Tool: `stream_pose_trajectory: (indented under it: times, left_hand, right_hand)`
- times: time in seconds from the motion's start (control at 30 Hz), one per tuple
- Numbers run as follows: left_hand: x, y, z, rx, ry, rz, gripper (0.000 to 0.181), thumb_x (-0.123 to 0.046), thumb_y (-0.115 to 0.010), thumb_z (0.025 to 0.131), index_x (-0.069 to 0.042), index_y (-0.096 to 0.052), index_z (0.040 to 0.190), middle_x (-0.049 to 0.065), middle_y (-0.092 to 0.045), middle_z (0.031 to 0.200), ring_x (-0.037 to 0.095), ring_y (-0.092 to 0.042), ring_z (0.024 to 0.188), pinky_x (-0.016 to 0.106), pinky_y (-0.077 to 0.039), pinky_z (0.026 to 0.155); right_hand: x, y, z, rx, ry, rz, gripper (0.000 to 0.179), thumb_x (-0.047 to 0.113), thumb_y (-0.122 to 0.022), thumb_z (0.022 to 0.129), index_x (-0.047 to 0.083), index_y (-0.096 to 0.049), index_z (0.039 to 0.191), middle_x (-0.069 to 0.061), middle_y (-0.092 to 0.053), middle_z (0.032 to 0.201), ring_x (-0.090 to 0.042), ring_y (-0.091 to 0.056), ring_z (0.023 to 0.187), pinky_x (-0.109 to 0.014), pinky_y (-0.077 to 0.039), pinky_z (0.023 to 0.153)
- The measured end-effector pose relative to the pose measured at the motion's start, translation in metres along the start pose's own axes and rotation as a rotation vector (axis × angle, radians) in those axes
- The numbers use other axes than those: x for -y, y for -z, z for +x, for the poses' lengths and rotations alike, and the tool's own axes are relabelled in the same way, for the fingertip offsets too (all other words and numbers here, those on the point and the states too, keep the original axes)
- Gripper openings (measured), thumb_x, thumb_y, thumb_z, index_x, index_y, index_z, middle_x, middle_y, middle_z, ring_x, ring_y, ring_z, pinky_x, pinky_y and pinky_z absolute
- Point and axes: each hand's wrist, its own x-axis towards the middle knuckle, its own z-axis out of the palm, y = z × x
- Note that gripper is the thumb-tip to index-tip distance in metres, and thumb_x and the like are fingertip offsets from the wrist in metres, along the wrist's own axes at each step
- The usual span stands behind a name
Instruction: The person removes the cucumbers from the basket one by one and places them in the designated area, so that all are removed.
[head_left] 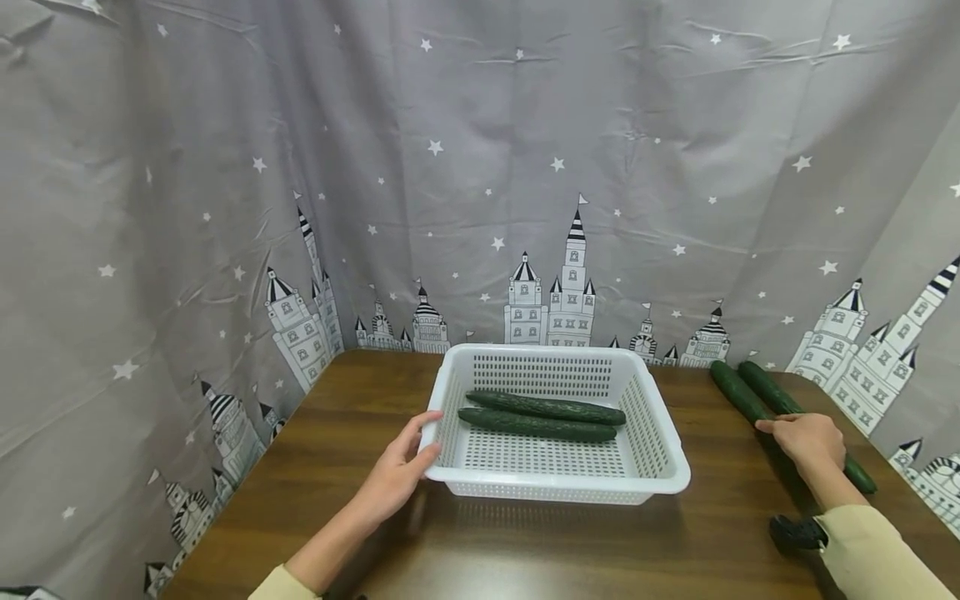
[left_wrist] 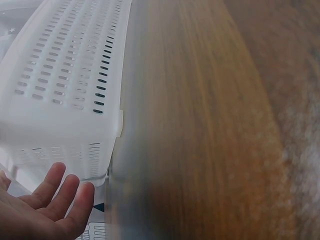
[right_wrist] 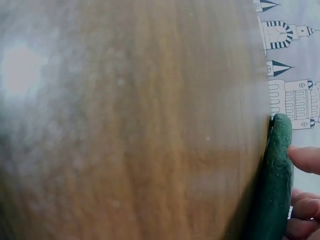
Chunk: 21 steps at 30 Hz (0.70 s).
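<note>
A person's right hand (head_left: 810, 442) grasps the left cucumber (head_left: 737, 392) of a pair at the right of the counter (head_left: 720, 475), while the left hand (head_left: 392, 477), fingers relaxed, touches the white plastic basket (head_left: 555, 482), apparently to steady it around two more cucumbers (head_left: 537, 424).

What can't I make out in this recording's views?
Head view: the middle of the rightmost cucumber, hidden by the right hand.
Right wrist view: the other end of the held cucumber, cut off by the bottom edge; most of the hand, by the right edge.
Left wrist view: the rest of the perforated white basket, cut off by the top and left edges.
</note>
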Motion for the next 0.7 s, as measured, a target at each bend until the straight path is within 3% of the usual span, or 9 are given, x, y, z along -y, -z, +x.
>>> stream_pose_trajectory:
  times: [0.23,0.57,0.7]
  left_hand:
    - [-0.002,0.001,0.0,0.019,0.013,-0.003,0.047,-0.019,-0.057,0.103,-0.023,-0.045,0.148,0.022,-0.058,0.136,0.035,-0.059,0.114,0.035,-0.05,0.081]
    - [-0.004,0.001,-0.001,0.013,0.02,-0.005,0.047,-0.02,-0.058,0.103,-0.023,-0.045,0.148,0.021,-0.058,0.136,0.035,-0.059,0.115,0.035,-0.051,0.081]
    - [-0.003,0.001,-0.001,0.009,0.015,-0.003,0.047,-0.02,-0.058,0.103,-0.023,-0.046,0.148,0.021,-0.059,0.135,0.034,-0.059,0.115,0.035,-0.051,0.081]
  right_hand:
    - [0.015,0.004,0.0,-0.027,0.034,0.028,0.061,0.048,-0.065,0.092,-0.001,-0.063,0.13,-0.035,-0.051,0.138,-0.06,-0.047,0.113,-0.056,-0.047,0.079]
    - [0.063,0.012,-0.004,0.009,0.103,0.103,0.056,0.042,-0.065,0.094,-0.002,-0.065,0.127,-0.038,-0.042,0.145,-0.058,-0.036,0.131,-0.062,-0.037,0.103]
    - [0.082,0.016,-0.005,0.041,0.144,0.111,0.057,0.044,-0.065,0.094,-0.003,-0.065,0.128,-0.038,-0.04,0.147,-0.058,-0.034,0.134,-0.062,-0.036,0.105]
